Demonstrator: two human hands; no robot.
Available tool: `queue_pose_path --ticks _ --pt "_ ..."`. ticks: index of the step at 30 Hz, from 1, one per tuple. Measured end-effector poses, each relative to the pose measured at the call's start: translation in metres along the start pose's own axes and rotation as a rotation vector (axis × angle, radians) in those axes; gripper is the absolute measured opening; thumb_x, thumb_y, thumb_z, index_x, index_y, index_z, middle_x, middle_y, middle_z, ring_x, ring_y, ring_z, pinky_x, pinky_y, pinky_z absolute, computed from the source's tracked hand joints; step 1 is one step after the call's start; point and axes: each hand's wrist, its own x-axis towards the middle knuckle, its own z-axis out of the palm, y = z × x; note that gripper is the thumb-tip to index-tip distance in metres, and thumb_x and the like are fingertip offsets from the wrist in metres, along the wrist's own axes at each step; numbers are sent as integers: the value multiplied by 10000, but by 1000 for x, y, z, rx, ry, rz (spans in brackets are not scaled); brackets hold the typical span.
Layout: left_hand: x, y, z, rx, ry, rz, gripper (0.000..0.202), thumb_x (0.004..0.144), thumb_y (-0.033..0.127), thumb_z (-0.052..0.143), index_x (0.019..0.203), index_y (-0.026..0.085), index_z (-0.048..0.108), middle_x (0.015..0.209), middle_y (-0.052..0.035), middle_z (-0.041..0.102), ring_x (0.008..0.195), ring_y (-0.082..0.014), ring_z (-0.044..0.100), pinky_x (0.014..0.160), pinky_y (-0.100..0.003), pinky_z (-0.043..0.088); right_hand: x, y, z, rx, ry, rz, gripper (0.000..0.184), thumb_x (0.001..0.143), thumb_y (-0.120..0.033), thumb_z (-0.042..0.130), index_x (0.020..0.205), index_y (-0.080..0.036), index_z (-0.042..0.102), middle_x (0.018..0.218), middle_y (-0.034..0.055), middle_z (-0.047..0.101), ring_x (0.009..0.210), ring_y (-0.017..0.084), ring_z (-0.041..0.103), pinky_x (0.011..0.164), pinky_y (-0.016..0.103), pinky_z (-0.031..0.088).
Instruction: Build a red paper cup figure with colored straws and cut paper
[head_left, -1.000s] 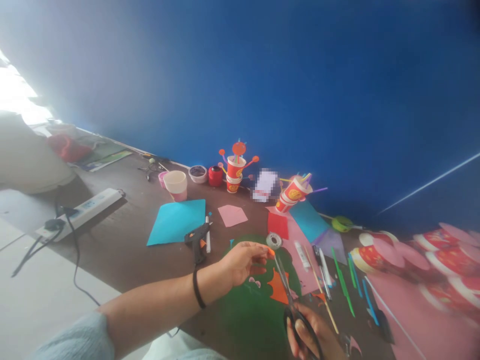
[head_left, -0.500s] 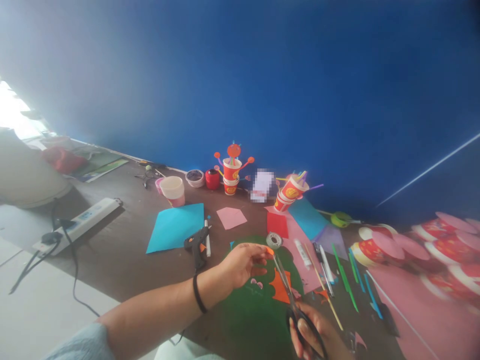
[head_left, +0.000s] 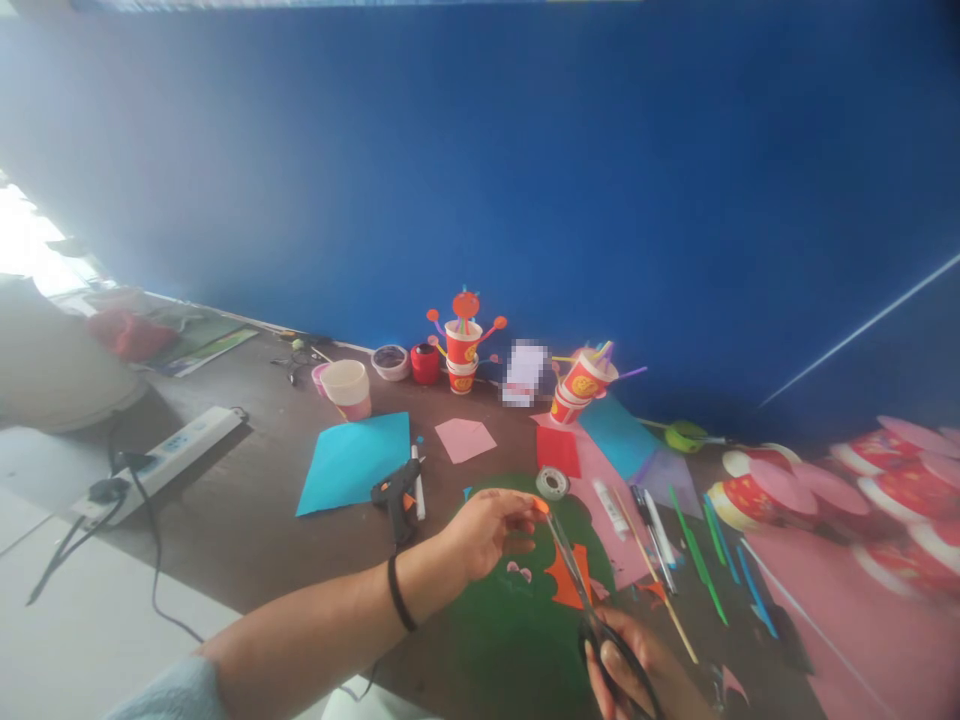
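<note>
My left hand (head_left: pixel 491 530) pinches a small piece of orange paper (head_left: pixel 540 506) between thumb and fingers. In my right hand (head_left: pixel 630 665) are black-handled scissors (head_left: pixel 574 562), their blades pointing up and away with the tips at the orange piece. Below both hands lies a dark green mat (head_left: pixel 517 630). On it, under the blades, rests a larger orange paper scrap (head_left: pixel 564 578) with curved cuts along its edge. Two small pink cut-outs (head_left: pixel 519 572) lie just under my left hand. A roll of tape (head_left: pixel 553 483) sits beyond the scissor tips.
A black glue gun (head_left: pixel 395 495) lies left, near blue paper (head_left: pixel 352 460). Decorated cups (head_left: pixel 462 345) stand by the blue wall, with more tilted cups (head_left: pixel 589 378) to their right. Pens (head_left: pixel 656 535), green strips (head_left: pixel 697 560) and pink-topped cups (head_left: pixel 780 495) are at right. A power strip (head_left: pixel 172 450) lies far left.
The view has shifted slightly, so everything sits a little lower in the picture. Both hands keep their holds on the orange piece and the scissors, nearly unmoved.
</note>
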Motion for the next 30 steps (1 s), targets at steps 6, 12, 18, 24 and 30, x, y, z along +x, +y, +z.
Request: queue_pose_path --ticks 6,12,18,24,30 --pt "-1 3 2 -5 13 -7 172 621 190 632 761 107 689 809 -65 640 627 -90 516 539 -202 466 -4 -1 2 -4 12 25 631 669 -783 480 779 -162 459 489 -48 483 404 38 314 423 213 191" --pt "1 -2 0 -5 13 -24 170 623 210 661 765 118 687 812 -61 655 642 -101 539 534 -211 469 -1 -8 3 -14 -1 38 640 662 -793 471 791 -167 446 498 -50 485 407 37 313 420 209 187" --pt "0 -2 0 -8 30 -26 159 628 197 649 756 109 681 777 -62 655 614 -100 538 538 -225 476 1 -2 3 -7 11 49 644 624 -809 490 766 -184 426 449 -61 473 362 29 277 382 195 175" --pt "0 -3 -2 -31 16 -27 163 632 185 636 768 109 684 795 -64 661 616 -97 543 541 -220 472 2 0 3 -4 -5 14 630 645 -798 484 757 -181 423 450 -58 477 353 23 267 368 188 173" --pt "1 -4 -4 -38 -1 -22 162 648 215 654 773 117 688 793 -62 660 627 -100 547 540 -218 475 -1 -8 5 -18 15 44 634 647 -797 483 758 -175 437 465 -55 483 374 28 277 384 193 172"
